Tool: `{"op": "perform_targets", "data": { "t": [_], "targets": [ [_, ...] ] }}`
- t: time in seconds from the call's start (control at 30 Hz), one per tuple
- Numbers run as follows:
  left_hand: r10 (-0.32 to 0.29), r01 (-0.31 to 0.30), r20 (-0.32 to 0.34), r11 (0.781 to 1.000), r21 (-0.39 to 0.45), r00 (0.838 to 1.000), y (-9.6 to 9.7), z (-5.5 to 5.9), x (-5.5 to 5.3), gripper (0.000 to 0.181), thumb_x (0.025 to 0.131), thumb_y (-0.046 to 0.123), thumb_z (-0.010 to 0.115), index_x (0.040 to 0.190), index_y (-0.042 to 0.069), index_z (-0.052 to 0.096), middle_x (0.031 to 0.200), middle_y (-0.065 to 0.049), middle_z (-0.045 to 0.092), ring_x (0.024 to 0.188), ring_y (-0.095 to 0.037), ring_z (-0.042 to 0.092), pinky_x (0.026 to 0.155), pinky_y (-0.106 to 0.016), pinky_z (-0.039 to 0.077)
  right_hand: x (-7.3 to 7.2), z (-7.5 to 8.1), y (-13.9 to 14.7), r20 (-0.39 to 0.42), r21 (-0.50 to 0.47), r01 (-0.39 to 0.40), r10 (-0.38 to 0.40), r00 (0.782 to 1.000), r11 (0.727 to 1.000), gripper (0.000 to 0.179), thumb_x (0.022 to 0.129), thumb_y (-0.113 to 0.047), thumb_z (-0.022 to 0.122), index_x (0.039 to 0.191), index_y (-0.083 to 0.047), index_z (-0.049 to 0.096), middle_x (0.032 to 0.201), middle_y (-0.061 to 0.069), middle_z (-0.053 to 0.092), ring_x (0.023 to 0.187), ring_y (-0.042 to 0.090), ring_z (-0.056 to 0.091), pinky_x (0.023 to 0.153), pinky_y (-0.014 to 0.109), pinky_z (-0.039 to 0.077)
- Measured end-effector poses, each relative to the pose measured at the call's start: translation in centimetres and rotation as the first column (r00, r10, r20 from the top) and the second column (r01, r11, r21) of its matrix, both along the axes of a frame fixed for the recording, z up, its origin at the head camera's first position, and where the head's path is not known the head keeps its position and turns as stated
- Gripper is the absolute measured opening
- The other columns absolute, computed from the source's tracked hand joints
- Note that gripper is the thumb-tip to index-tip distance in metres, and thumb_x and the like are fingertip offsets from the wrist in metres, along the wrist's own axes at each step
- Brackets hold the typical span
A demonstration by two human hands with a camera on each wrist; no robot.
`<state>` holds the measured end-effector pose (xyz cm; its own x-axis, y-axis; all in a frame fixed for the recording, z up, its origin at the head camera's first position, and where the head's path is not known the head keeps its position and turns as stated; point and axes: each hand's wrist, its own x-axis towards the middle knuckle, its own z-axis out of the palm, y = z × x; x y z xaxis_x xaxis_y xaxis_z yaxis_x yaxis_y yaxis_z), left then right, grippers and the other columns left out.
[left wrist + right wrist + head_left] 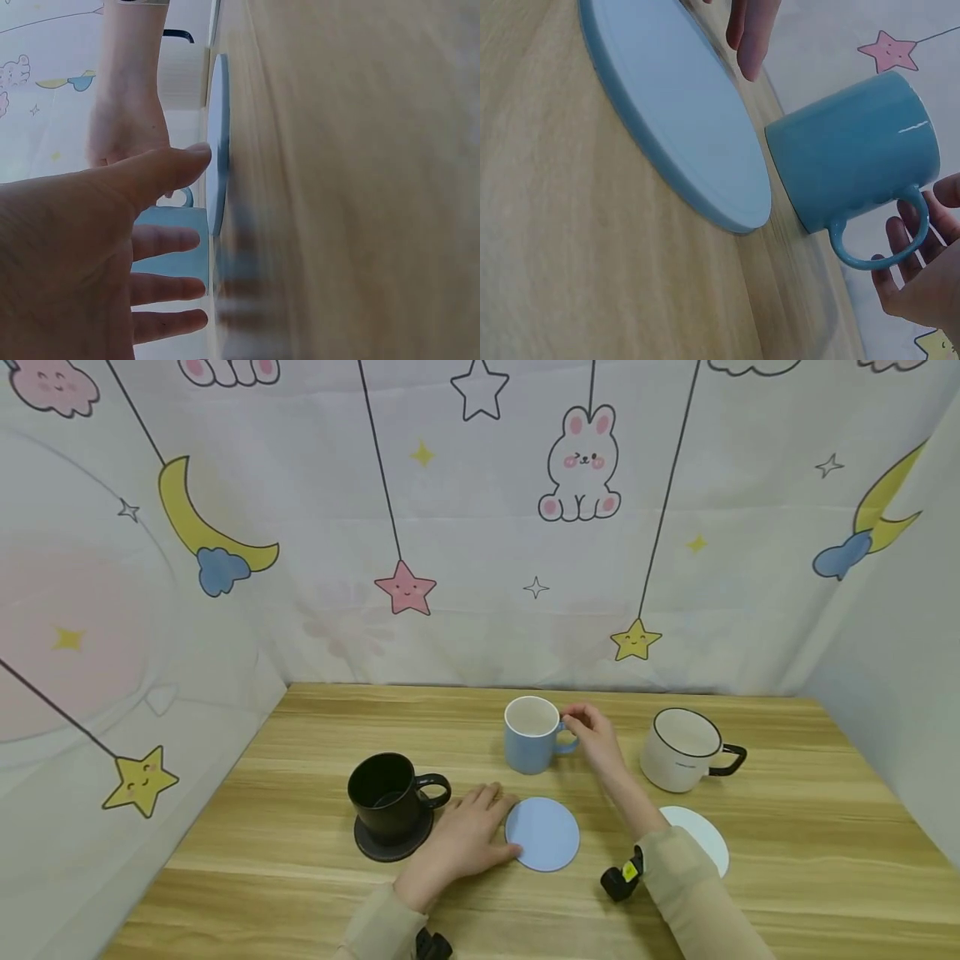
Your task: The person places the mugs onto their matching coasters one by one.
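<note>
Just right of the left hand (472,831), spread wide, lies the blue coaster (543,833), touching its thumb (174,166); farther off, left of the right hand (596,737), stands the blue mug (528,748), its handle (874,264) in that hand's curled fingers.

Left mug (390,802) on left coaster (384,852), middle mug (528,749) behind middle coaster (543,833), right mug (667,766) behind half-hidden right coaster (707,837), apparently apart

Black mug (386,814) on black coaster (386,853), left of left hand (474,832). White mug (675,762), black rim, right of right hand (596,739); white coaster (702,837) nearer the camera than that hand. Printed cloth (487,518) beyond both.
</note>
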<state>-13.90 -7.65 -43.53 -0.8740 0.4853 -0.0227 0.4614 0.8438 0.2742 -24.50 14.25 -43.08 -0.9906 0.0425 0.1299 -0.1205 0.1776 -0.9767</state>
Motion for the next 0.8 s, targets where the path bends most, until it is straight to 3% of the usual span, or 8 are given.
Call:
{"op": "perform_targets", "data": {
  "t": [0.13, 0.23, 0.4, 0.67, 0.8],
  "targets": [
    [-0.001, 0.002, 0.035, 1.000, -0.013, 0.999, 0.29, 0.05, -0.16, 0.072, 0.082, 0.054, 0.068, 0.142, 0.019, 0.047, 0.149, -0.014, 0.042, 0.139, -0.036, 0.039, 0.103, -0.063, 0.037, -0.27, -0.33, -0.10, 0.021, -0.021, 0.016, -0.016, 1.000, 1.000, 0.023, 0.096, -0.008, 0.055, 0.112, 0.008, 0.059, 0.088, -0.011, 0.061, 0.083, 0.001, 0.055, 0.079, 0.018, 0.043],
    [-0.002, 0.003, 0.054, 1.000, -0.024, 0.999, 0.40, 0.04, -0.19, 0.075, 0.081, 0.056, 0.068, 0.142, 0.020, 0.046, 0.151, -0.014, 0.041, 0.140, -0.036, 0.037, 0.103, -0.063, 0.036, -0.38, -0.58, -0.14, 0.045, -0.039, 0.014, -0.013, 0.999, 0.999, 0.022, 0.096, -0.009, 0.055, 0.109, 0.008, 0.059, 0.083, -0.015, 0.059, 0.084, 0.009, 0.058, 0.081, 0.024, 0.044],
    [-0.010, 0.012, 0.065, 0.999, -0.040, 0.998, 0.45, -0.02, -0.19, 0.077, 0.079, 0.059, 0.068, 0.143, 0.021, 0.046, 0.151, -0.013, 0.040, 0.140, -0.035, 0.037, 0.103, -0.062, 0.036, -0.37, -0.75, -0.23, 0.072, -0.067, 0.015, -0.010, 0.997, 0.998, 0.019, 0.095, -0.010, 0.055, 0.103, 0.006, 0.060, 0.079, -0.014, 0.059, 0.084, 0.017, 0.060, 0.081, 0.027, 0.046],
    [-0.008, 0.012, 0.068, 0.998, -0.059, 0.998, 0.54, 0.22, -0.02, 0.078, 0.080, 0.059, 0.068, 0.143, 0.019, 0.046, 0.151, -0.014, 0.040, 0.140, -0.035, 0.037, 0.103, -0.062, 0.037, -0.36, -0.89, -0.40, 0.100, -0.077, 0.036, -0.028, 0.995, 0.996, 0.020, 0.094, -0.012, 0.056, 0.078, -0.004, 0.063, 0.071, -0.005, 0.059, 0.074, 0.011, 0.058, 0.076, 0.023, 0.046],
    [-0.005, 0.009, 0.074, 0.998, -0.062, 0.997, 0.58, 0.25, 0.04, 0.078, 0.080, 0.059, 0.067, 0.143, 0.020, 0.046, 0.151, -0.013, 0.040, 0.140, -0.035, 0.036, 0.104, -0.062, 0.037, -0.31, -0.87, -0.38, 0.112, -0.090, 0.029, -0.018, 0.994, 0.996, 0.025, 0.094, -0.011, 0.056, 0.070, -0.006, 0.063, 0.067, -0.007, 0.057, 0.071, 0.007, 0.056, 0.074, 0.021, 0.044]
  ]
}}
